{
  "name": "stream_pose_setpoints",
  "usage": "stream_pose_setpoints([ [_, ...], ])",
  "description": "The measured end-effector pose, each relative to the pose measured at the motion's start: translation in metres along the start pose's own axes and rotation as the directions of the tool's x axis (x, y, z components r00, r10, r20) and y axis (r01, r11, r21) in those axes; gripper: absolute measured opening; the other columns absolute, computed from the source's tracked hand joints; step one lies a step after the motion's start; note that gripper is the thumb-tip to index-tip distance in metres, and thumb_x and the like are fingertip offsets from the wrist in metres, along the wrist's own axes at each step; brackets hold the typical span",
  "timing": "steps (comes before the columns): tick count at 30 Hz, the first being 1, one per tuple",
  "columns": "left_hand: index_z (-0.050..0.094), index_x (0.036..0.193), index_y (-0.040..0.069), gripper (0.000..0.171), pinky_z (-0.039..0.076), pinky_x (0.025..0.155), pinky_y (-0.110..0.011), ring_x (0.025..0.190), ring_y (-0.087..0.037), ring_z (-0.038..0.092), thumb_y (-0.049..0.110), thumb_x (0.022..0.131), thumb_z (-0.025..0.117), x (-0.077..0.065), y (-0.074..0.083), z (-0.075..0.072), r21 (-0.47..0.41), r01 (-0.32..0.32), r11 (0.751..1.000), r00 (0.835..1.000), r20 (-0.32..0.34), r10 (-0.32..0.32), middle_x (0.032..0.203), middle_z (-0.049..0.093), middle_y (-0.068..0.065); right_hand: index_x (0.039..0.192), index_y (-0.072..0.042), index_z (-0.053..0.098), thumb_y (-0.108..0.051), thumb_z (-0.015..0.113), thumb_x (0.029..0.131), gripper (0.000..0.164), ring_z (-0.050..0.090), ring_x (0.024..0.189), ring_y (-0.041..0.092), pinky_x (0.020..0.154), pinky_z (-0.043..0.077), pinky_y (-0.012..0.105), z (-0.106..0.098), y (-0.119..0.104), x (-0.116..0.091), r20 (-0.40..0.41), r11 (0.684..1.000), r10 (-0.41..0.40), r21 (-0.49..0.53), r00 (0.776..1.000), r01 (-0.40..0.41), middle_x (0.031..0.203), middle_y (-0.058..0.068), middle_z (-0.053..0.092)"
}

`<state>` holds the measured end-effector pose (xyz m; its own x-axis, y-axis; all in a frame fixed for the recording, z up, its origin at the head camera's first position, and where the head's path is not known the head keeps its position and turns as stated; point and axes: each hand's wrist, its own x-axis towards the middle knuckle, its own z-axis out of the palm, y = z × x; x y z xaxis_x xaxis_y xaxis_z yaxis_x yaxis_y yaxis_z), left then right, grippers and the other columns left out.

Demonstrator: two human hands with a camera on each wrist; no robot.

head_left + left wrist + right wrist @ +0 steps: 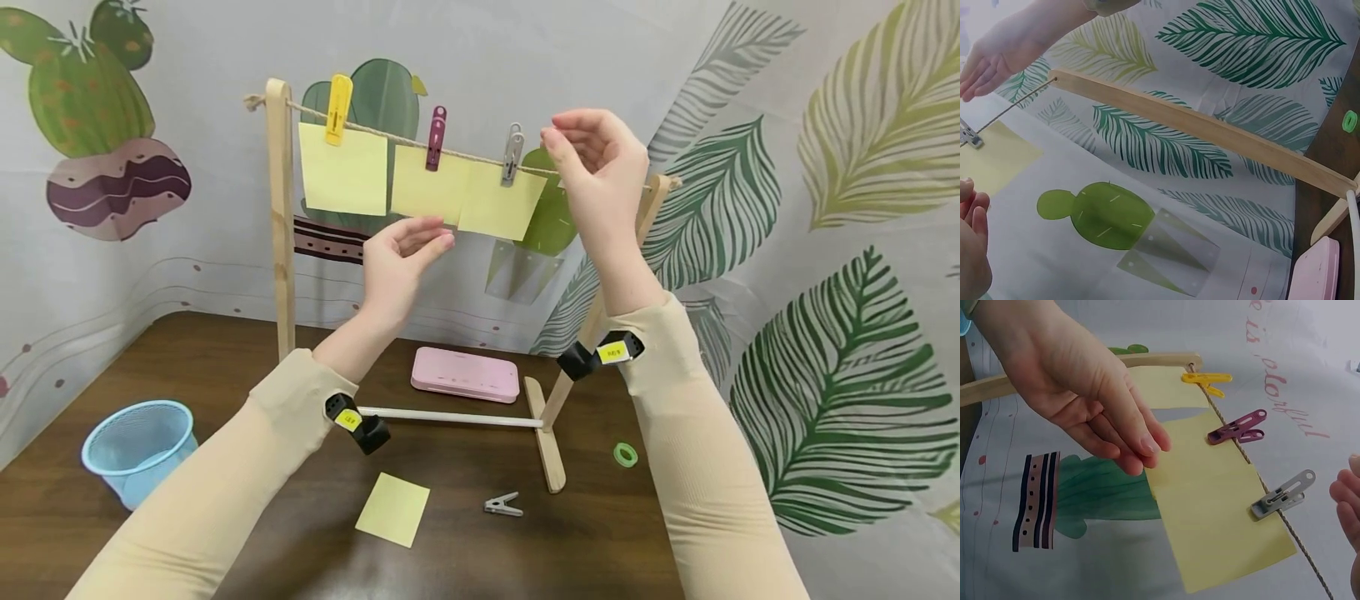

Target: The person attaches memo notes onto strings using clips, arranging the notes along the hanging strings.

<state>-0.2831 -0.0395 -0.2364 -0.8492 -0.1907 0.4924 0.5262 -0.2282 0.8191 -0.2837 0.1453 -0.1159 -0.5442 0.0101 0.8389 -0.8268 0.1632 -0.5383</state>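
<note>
Three yellow paper squares hang from a twine line (408, 137). A yellow clothespin (339, 108) clips the left square (343, 177), a purple one (436, 137) the middle square (426, 183), and a grey clothespin (1283, 495) the right square (501, 204), which overlaps the middle one. Loosely bent, with thumb and fingers apart, my left hand (397, 271) has its fingertips right at the lower edge of the middle square. Just right of the grey clothespin, my right hand (603, 179) is raised beside the line, fingers loosely curled and holding nothing.
Wooden posts (281, 217) carry the line, joined low by a white rod (450, 417). On the brown table lie a loose yellow square (393, 509), a grey clothespin (504, 504), a pink case (465, 375), a green ring (625, 454) and a blue mesh basket (138, 450).
</note>
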Motion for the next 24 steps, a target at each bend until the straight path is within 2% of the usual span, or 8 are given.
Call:
stream_pose_setpoints([
  [2, 0.068, 0.111, -0.004, 0.031, 0.055, 0.086, -0.024, 0.082, -0.005, 0.070, 0.009, 0.084, 0.077, -0.003, -0.002, -0.003, 0.006, 0.010, 1.000, 1.000, 0.007, -0.010, 0.087, 0.074, 0.005, 0.090, -0.006, 0.069, -0.002, 0.068, 0.089, 0.004, 0.068, 0.077, 0.013, 0.070, 0.051, 0.022, -0.001, 0.002, -0.006, -0.016, 0.999, -0.040, 0.025, 0.999, 0.040, 0.079, -0.005, 0.071],
  [8, 0.069, 0.109, -0.002, 0.028, 0.055, 0.086, -0.024, 0.083, -0.005, 0.071, 0.010, 0.085, 0.076, -0.011, -0.008, -0.009, 0.007, 0.022, 1.000, 1.000, 0.021, -0.022, 0.087, 0.075, 0.005, 0.088, -0.005, 0.069, -0.002, 0.068, 0.089, 0.004, 0.067, 0.074, 0.010, 0.072, 0.054, 0.023, -0.005, 0.007, -0.025, -0.028, 0.995, -0.065, 0.078, 0.997, 0.067, 0.078, -0.007, 0.071],
  [10, 0.069, 0.109, -0.002, 0.028, 0.055, 0.085, -0.023, 0.082, -0.005, 0.071, 0.009, 0.085, 0.076, -0.014, -0.010, -0.011, 0.000, 0.030, 1.000, 0.999, 0.018, -0.030, 0.087, 0.075, 0.004, 0.088, 0.001, 0.068, -0.001, 0.068, 0.089, 0.002, 0.068, 0.075, 0.009, 0.072, 0.054, 0.022, -0.007, 0.009, -0.031, -0.027, 0.994, -0.068, 0.083, 0.997, 0.070, 0.078, -0.008, 0.071],
  [15, 0.068, 0.110, -0.003, 0.029, 0.055, 0.084, -0.022, 0.081, -0.004, 0.071, 0.009, 0.085, 0.076, -0.022, -0.018, -0.019, 0.020, 0.056, 0.998, 0.998, 0.015, -0.056, 0.087, 0.075, 0.004, 0.091, 0.011, 0.065, 0.000, 0.067, 0.089, 0.012, 0.068, 0.075, 0.007, 0.072, 0.054, 0.021, -0.011, 0.018, -0.050, -0.026, 0.994, -0.058, 0.091, 0.998, 0.060, 0.079, -0.009, 0.071],
  [17, 0.067, 0.111, -0.004, 0.029, 0.055, 0.084, -0.021, 0.081, -0.003, 0.070, 0.008, 0.086, 0.075, -0.026, -0.022, -0.023, 0.037, 0.066, 0.997, 0.998, 0.018, -0.067, 0.085, 0.075, 0.008, 0.091, 0.012, 0.064, -0.001, 0.067, 0.089, 0.013, 0.068, 0.075, 0.006, 0.073, 0.054, 0.021, -0.013, 0.023, -0.058, -0.029, 0.994, -0.039, 0.098, 0.999, 0.042, 0.079, -0.009, 0.072],
  [21, 0.066, 0.113, -0.007, 0.030, 0.055, 0.083, -0.021, 0.081, -0.002, 0.070, 0.005, 0.086, 0.074, -0.035, -0.031, -0.030, 0.051, 0.091, 0.994, 0.995, 0.026, -0.093, 0.081, 0.072, 0.016, 0.089, 0.005, 0.067, 0.001, 0.066, 0.089, 0.004, 0.068, 0.074, 0.006, 0.072, 0.054, 0.020, -0.017, 0.035, -0.076, -0.033, 0.994, 0.008, 0.107, 0.999, -0.005, 0.079, -0.010, 0.072],
  [24, 0.066, 0.113, -0.008, 0.029, 0.055, 0.083, -0.020, 0.080, -0.002, 0.070, 0.003, 0.086, 0.073, -0.041, -0.038, -0.036, 0.058, 0.110, 0.992, 0.993, 0.033, -0.112, 0.080, 0.071, 0.018, 0.087, -0.007, 0.069, 0.004, 0.064, 0.088, 0.012, 0.068, 0.074, 0.005, 0.072, 0.054, 0.020, -0.019, 0.046, -0.091, -0.030, 0.992, 0.047, 0.115, 0.998, -0.044, 0.079, -0.011, 0.072],
])
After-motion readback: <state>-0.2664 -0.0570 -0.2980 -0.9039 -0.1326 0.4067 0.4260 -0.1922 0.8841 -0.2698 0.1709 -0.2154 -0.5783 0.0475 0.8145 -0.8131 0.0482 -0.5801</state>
